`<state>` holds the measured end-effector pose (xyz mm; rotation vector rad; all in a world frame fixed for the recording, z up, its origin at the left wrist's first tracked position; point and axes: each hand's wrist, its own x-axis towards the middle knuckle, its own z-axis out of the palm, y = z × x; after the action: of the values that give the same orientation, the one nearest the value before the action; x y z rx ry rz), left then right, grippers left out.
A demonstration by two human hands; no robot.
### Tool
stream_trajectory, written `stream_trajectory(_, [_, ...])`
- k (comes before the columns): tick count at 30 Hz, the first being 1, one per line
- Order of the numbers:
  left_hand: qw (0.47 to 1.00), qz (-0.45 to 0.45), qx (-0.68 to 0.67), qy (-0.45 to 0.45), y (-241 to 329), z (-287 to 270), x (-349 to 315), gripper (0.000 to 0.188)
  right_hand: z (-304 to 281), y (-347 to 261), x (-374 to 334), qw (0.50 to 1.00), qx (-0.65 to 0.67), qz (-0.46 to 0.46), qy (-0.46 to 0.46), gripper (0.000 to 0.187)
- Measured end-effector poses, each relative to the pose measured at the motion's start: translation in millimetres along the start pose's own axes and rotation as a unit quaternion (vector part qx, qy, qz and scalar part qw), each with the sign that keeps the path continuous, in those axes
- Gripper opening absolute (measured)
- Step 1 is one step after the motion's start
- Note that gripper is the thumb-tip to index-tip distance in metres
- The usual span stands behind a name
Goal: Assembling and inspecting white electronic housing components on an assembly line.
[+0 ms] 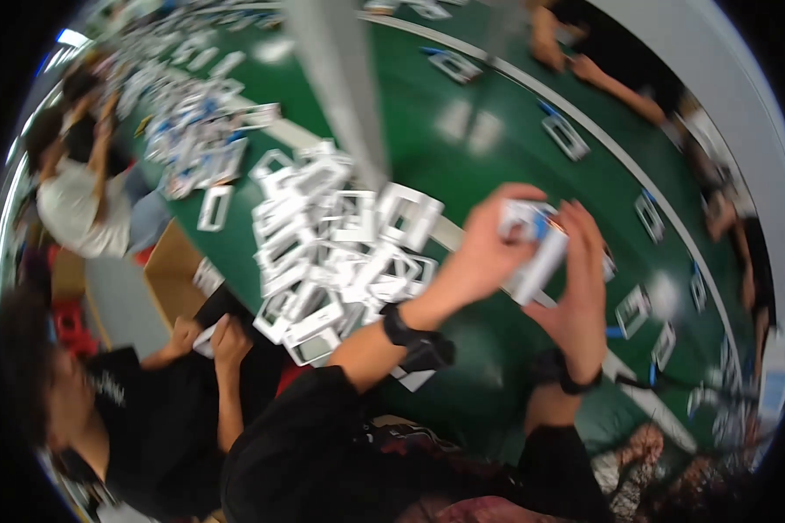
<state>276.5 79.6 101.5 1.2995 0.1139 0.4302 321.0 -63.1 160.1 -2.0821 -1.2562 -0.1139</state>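
Observation:
Above the green table, I hold a small white box (541, 265) tilted between both hands. My left hand (490, 237) grips its upper left end, fingers curled over it. My right hand (582, 292) is curved round the right side, with the thumb low and the fingertips up near the top. Something blue and coppery shows at the box's upper end; blur hides what it is. To the left of my left forearm lies a heap of white window boxes (301, 253), several with rectangular cut-outs.
A grey post (344, 87) rises beyond the heap. Window packs with blue parts (567, 138) are spaced along the table's curved far edge (602, 122). A larger pile of packs (192, 139) lies far left. Co-workers sit left and across; one nearby holds something white (205, 342).

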Motion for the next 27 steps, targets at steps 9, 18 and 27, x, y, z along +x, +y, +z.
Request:
stream_trajectory(9, [0.987,-0.085,-0.134,-0.012,26,13,0,0.051,-14,24,-7,0.998,0.059,0.012,0.019,0.103])
stream_trajectory(18, [0.988,-0.082,-0.129,-0.019,27,8,-6,0.046,-8,21,-10,0.997,0.071,-0.002,0.028,0.103])
stream_trajectory(27, [0.982,-0.099,-0.15,-0.061,19,12,-8,0.044,-12,12,-9,1.0,0.022,0.004,0.017,0.097])
